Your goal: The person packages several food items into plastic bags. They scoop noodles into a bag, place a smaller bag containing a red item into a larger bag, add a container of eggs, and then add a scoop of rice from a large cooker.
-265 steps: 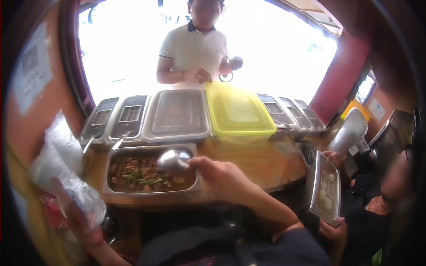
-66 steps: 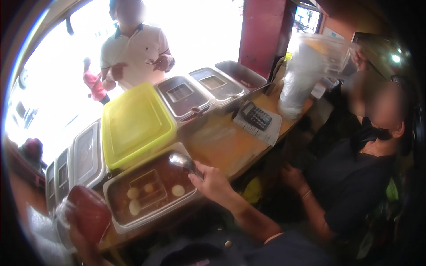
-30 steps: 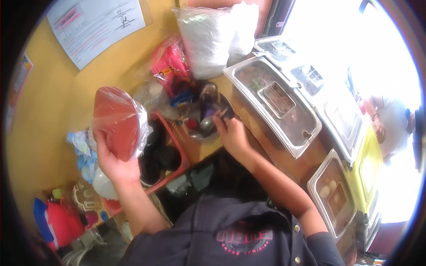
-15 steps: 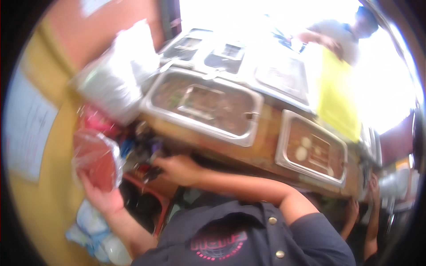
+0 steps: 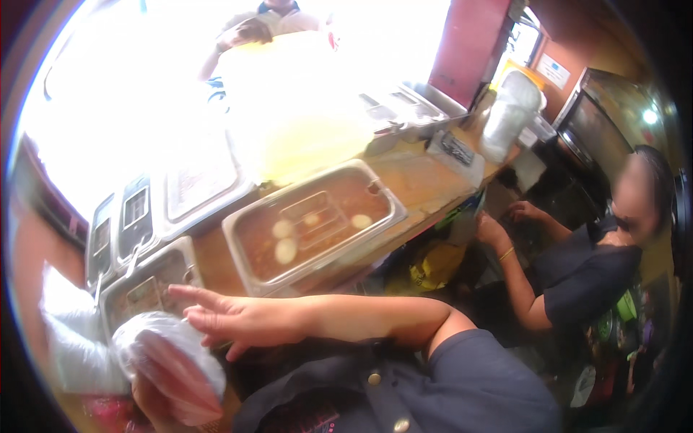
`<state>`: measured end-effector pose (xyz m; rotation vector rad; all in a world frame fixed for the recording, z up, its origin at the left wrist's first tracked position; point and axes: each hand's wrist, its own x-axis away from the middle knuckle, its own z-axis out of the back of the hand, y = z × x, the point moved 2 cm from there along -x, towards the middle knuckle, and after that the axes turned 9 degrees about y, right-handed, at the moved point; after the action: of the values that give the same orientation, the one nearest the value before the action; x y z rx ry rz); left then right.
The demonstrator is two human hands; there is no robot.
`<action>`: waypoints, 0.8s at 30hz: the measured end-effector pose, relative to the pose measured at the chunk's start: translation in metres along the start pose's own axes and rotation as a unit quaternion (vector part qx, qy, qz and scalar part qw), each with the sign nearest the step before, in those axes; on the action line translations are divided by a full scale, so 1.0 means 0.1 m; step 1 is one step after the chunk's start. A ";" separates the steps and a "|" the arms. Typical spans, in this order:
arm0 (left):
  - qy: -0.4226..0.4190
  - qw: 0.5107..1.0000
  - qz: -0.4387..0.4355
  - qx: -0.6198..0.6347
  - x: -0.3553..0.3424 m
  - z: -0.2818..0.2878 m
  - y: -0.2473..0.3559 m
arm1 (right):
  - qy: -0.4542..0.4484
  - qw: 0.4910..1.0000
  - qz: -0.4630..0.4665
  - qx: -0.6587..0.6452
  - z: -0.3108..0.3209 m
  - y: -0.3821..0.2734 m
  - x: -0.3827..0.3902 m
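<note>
At the lower left my left hand (image 5: 150, 395) holds a reddish plate covered in clear plastic (image 5: 173, 364). Most of that hand is hidden behind the plate. My right hand (image 5: 234, 317) is stretched out just beside the plate's upper edge, its fingers apart and nothing in them. Beyond it is a steel food pan with a clear lid (image 5: 162, 278), partly covered by the plate and hand. A larger steel pan (image 5: 310, 278) holds reddish-brown stew with several whole eggs under a clear lid.
The pans stand on a wooden counter (image 5: 419, 184). A person across it holds a bright yellow sheet or bag (image 5: 310, 144). To my right, a co-worker (image 5: 577, 267) has both hands low by the counter. White plastic bags (image 5: 72, 332) hang at left; wrapped cups (image 5: 509, 115) stand farther right.
My view has swung right, bringing the co-worker into sight. My right hand has left the dark utensils low by the counter and is now empty beside the plate, still in my left hand.
</note>
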<state>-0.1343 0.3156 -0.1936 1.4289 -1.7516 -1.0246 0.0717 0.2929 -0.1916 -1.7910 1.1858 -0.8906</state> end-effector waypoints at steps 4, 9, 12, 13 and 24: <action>-0.099 0.991 0.085 -0.015 0.16 -0.69 -0.30 | -0.024 0.989 0.031 -0.143 0.32 -0.10 0.38; -0.134 0.983 0.122 -0.039 0.33 -1.81 -0.51 | 0.085 0.983 0.107 -0.123 1.04 -0.42 1.03; -0.093 0.982 0.165 -0.022 0.27 -2.19 -0.90 | 0.087 0.988 0.077 -0.100 1.49 -0.55 1.40; -0.045 0.980 0.193 0.012 0.25 -2.23 -1.07 | 0.155 0.975 0.138 -0.072 1.55 -0.55 1.46; -0.112 0.965 0.228 0.057 0.40 -3.46 -1.78 | 0.168 0.974 0.143 -0.058 2.76 -0.59 2.23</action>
<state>0.2387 0.2004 -0.1810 0.9261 -2.2013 -0.8685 0.4042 0.1617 -0.2322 -1.5404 1.6949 -0.9922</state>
